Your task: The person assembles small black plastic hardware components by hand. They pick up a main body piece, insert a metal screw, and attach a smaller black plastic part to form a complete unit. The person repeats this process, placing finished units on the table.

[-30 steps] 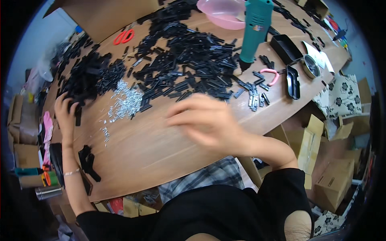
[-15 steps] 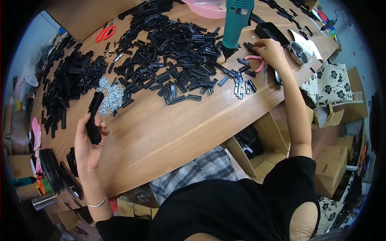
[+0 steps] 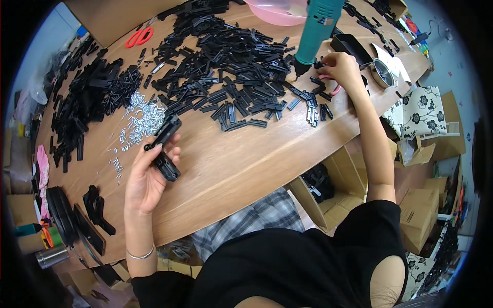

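Brown and wood-grained, the table fills most of the view; I read my clock from the picture's middle. At about half past eight, my left hand is closed part way, thumb and fingers round a black, bent, plastic-looking piece that I hold up over the wood. Both its ends stick out past my grip, so it could twist or slip if my thumb eases. Its upper end tilts toward the heap of small silver metal screws at ten o'clock; dipping it might scatter them.

At half past one, my right hand has its fingers bent, tips near together over small black channelled pieces; I cannot tell whether they have caught one. A loose pinch there could flick one away. The teal-green power driver points its black tip down just beside those fingertips, so a careless sweep toward nine risks a knock. The pink curved handle, partly hidden under my hand, could snag a finger and drag its neighbours. Swinging my forearm toward three o'clock might tip the round silver metal tin.
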`<state>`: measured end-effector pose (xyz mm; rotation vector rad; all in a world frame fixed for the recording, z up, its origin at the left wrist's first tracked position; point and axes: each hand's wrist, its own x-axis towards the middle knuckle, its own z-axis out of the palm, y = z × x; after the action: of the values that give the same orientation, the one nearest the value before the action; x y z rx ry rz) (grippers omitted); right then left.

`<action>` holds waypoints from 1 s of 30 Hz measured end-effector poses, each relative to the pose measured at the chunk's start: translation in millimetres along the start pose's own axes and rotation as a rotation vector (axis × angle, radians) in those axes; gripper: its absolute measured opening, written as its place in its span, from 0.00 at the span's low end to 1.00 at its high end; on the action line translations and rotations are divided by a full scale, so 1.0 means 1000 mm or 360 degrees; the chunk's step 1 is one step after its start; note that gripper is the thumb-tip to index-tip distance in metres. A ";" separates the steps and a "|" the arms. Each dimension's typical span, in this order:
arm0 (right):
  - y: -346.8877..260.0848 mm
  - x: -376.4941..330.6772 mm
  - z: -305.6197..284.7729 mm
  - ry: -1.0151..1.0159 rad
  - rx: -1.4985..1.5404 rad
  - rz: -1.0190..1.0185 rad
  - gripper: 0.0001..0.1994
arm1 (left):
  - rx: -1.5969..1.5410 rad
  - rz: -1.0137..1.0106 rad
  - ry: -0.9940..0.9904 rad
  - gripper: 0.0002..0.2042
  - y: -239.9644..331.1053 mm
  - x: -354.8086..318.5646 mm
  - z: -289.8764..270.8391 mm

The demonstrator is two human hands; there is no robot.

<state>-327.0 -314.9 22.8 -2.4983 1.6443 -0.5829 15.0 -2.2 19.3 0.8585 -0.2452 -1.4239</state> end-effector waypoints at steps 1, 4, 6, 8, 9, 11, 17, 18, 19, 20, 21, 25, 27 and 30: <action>0.002 0.003 -0.002 -0.0054 -0.0023 -0.0006 0.14 | 0.0094 0.0037 0.0019 0.15 0.000 -0.002 0.003; -0.011 -0.010 -0.010 0.0041 -0.0007 -0.0030 0.14 | 0.0269 0.0070 0.0066 0.19 0.000 -0.012 0.006; -0.040 -0.036 -0.028 0.0084 0.0214 -0.0029 0.12 | 0.0306 0.0092 0.0134 0.19 -0.003 -0.021 0.009; -0.056 -0.065 -0.045 -0.0004 0.0476 -0.0201 0.09 | 0.0300 0.0124 0.0148 0.19 -0.009 -0.021 0.018; -0.077 -0.080 -0.052 -0.0099 0.0704 -0.0268 0.08 | 0.0297 0.0135 0.0090 0.19 -0.012 -0.019 0.013; -0.119 -0.102 -0.058 -0.0269 0.1061 -0.0365 0.08 | 0.0265 0.0108 -0.0003 0.18 -0.014 -0.014 0.008; -0.223 -0.096 -0.022 -0.0344 0.1544 -0.0730 0.09 | 0.0357 0.0300 -0.0031 0.17 -0.016 -0.017 0.005; -0.235 -0.094 -0.020 -0.0331 0.1497 -0.0840 0.10 | 0.0397 0.0359 -0.0023 0.17 -0.016 -0.018 0.002; -0.245 -0.092 -0.018 -0.0313 0.1442 -0.0946 0.10 | 0.0433 0.0411 -0.0025 0.17 -0.017 -0.017 0.001; -0.254 -0.090 -0.015 -0.0291 0.1386 -0.1049 0.10 | 0.0523 0.0526 -0.0008 0.18 -0.017 -0.017 0.002; -0.260 -0.088 -0.006 -0.0284 0.1532 -0.1172 0.10 | 0.0615 0.0638 0.0008 0.19 -0.018 -0.017 0.003; -0.273 -0.098 0.008 -0.0492 0.1793 -0.1033 0.08 | 0.0656 0.0773 0.0001 0.23 -0.016 -0.019 0.005; -0.279 -0.108 0.014 -0.0515 0.2119 -0.0647 0.08 | 0.0654 0.0781 -0.0027 0.24 -0.016 -0.018 0.004; -0.273 -0.106 0.019 -0.0462 0.1836 -0.0826 0.07 | 0.0636 0.0809 0.0003 0.26 -0.021 -0.020 0.001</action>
<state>-121.0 -108.4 55.1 -1.8906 0.2955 -0.8266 -4.9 17.6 13.2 1.0302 -0.7115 -0.9079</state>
